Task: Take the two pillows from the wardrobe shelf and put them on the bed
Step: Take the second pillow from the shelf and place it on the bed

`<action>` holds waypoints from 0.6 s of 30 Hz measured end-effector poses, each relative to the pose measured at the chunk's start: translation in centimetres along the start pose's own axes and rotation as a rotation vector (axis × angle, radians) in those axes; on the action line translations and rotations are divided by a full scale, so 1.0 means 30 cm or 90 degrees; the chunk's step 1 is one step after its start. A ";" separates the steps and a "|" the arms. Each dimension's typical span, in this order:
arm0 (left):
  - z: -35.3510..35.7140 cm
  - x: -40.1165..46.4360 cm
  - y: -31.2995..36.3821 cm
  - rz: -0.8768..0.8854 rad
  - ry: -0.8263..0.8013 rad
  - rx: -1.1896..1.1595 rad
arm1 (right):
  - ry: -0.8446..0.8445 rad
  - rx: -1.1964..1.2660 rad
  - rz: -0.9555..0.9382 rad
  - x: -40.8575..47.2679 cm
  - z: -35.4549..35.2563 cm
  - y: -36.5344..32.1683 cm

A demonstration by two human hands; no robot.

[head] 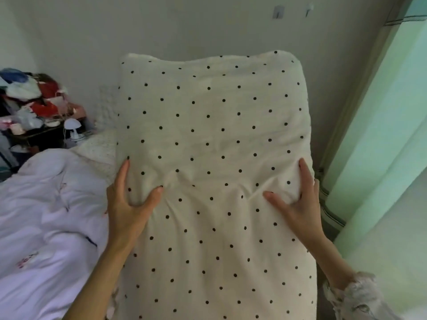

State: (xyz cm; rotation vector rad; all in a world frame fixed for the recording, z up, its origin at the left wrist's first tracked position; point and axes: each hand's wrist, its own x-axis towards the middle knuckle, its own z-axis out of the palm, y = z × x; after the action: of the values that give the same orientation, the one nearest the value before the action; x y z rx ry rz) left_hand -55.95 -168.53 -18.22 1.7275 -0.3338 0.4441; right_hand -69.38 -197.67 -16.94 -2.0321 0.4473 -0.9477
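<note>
A large cream pillow with small black dots fills the middle of the head view, held up lengthwise over the bed. My left hand grips its left edge, thumb pressed into the fabric. My right hand grips its right edge the same way. The bed lies at the left under a rumpled white duvet. Behind the held pillow, a second pale dotted cushion or pillow peeks out at the head of the bed; most of it is hidden.
A cluttered bedside table with clothes, bags and a small white lamp stands at the far left. A plain wall is straight ahead with two hooks high up. A pale green curtain hangs along the right.
</note>
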 end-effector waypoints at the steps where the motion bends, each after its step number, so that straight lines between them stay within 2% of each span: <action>1: 0.045 0.039 -0.016 -0.007 0.005 0.003 | -0.005 0.000 -0.005 0.060 0.021 0.033; 10: 0.478 0.461 -0.247 -0.071 0.071 0.006 | -0.083 0.024 -0.022 0.695 0.310 0.330; 18: 0.765 0.802 -0.348 -0.121 0.100 0.072 | -0.155 0.026 -0.031 1.207 0.509 0.498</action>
State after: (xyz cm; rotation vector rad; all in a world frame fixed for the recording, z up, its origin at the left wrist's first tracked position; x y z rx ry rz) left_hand -27.41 -188.45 -19.86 1.8023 -0.0311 0.4638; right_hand -33.82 -220.08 -17.90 -2.0956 0.2455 -0.7194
